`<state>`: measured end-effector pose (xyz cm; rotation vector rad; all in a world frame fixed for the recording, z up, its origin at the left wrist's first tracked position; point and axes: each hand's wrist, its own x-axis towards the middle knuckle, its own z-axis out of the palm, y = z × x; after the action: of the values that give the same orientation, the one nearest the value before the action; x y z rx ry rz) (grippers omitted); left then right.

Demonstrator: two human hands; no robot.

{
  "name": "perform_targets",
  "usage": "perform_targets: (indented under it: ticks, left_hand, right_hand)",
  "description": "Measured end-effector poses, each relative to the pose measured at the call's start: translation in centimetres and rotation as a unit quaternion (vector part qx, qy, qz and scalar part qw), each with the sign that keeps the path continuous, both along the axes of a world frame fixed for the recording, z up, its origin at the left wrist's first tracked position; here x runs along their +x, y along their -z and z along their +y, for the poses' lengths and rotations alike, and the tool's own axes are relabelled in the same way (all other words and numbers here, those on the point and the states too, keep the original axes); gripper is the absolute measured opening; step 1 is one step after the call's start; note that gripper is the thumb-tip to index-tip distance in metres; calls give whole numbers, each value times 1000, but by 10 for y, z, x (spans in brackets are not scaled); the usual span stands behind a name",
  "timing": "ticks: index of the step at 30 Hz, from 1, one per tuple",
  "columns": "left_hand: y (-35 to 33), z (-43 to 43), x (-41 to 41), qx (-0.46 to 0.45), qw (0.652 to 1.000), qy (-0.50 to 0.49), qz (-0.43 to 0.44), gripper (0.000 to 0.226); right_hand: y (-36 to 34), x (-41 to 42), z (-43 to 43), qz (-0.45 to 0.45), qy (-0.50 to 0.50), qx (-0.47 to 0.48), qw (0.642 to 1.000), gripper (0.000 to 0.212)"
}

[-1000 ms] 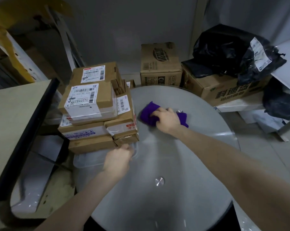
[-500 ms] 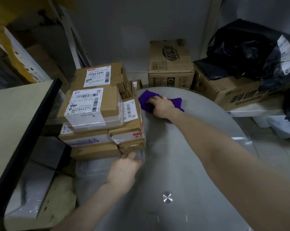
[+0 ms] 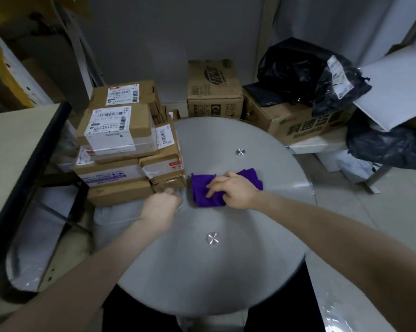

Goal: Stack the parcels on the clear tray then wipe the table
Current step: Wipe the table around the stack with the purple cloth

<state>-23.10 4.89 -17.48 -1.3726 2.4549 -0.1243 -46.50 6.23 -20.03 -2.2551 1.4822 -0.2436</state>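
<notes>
1. Brown cardboard parcels (image 3: 121, 149) with white barcode labels: stacked several layers high, the upper boxes slightly askew.
2. Clear plastic tray (image 3: 116, 212): under the stack at the table's left edge, its near rim showing. Left hand (image 3: 160, 207) grips the near right corner.
3. Round grey table (image 3: 214, 283): matte top with two metal studs.
4. Purple cloth (image 3: 202, 190): crumpled on the tabletop, just right of the stack's bottom corner, with the right hand (image 3: 235, 191) pressing on it.
</notes>
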Motion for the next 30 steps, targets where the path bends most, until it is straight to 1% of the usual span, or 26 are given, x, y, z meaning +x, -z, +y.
perform_targets:
  ticks: [1,2,3,4,5,6,8,9,10,12,15,17,19,21,22,24,25,26,27,28,29,30]
  left_hand:
    - [1,0,-1,-5,1000,2,-8,26]
    - [0,0,-2,-10,1000,5,-12,27]
    - [1,1,-3,-11,1000,7,-14,28]
    - [1,0,-5,-14,1000,8,-16,29]
    - [2,1,-6,-17,1000,8,-20,29]
    - [3,2,-7,-19,1000,8,-22,30]
    - [3,4,-10,-25,1000,9,-14,31]
    - [4,4,-10,-28,1000,8,-12,32]
    - [5,5,-11,-28,1000,9,-9,34]
    - [5,5,-11,-28,1000,12,-3,36]
    - [4,4,-10,-26,999,18,-8,35]
    - [3,4,-9,-22,999,21,-12,32]
    - [1,5,-10,-21,1000,21,-10,29]
    - [0,5,-10,-14,1000,16,-7,28]
    - [0,5,-9,-10,1000,16,-5,28]
    - [0,4,-8,-11,1000,19,-3,26]
    - [-1,4,-7,-15,1000,20,-6,26]
    - [-1,5,-6,-16,1000,21,-10,25]
    - [-1,5,-6,-16,1000,21,-12,25]
    - [-1,4,-5,-16,1000,22,-11,25]
    - [-1,4,-5,-17,1000,22,-11,25]
    - [-1,4,-4,-16,1000,22,-9,25]
  right_hand:
    - [-5,-6,3,-42,30,10,999,51]
    - [-12,-14,1,-91,106,9,990,49]
    - [-18,-25,-2,-125,204,-15,971,48]
    - [-26,-38,-6,-128,294,-47,946,46]
    - [-28,-52,-9,-100,358,-65,926,45]
    - [-29,-66,-9,-54,404,-50,912,43]
    - [-26,-84,-1,30,458,47,887,48]
    - [-21,-86,4,59,464,78,880,51]
    - [-14,-83,10,82,457,82,882,52]
    - [-3,-63,20,98,424,34,900,51]
    - [5,-14,40,88,364,-35,926,50]
    - [9,26,54,82,304,-33,949,52]
    - [11,65,68,80,222,-37,971,50]
    - [5,77,72,35,160,-28,986,48]
    - [-2,71,66,-1,171,-29,985,46]
    - [-9,48,44,-48,260,-61,963,44]
    - [-12,34,33,-43,303,-65,950,46]
    - [-13,23,24,-17,335,-42,941,49]
    - [-14,18,20,23,348,2,937,52]
    - [-12,19,18,53,339,39,939,53]
    - [-9,25,20,71,312,47,946,52]
    - [-7,35,25,79,272,33,958,51]
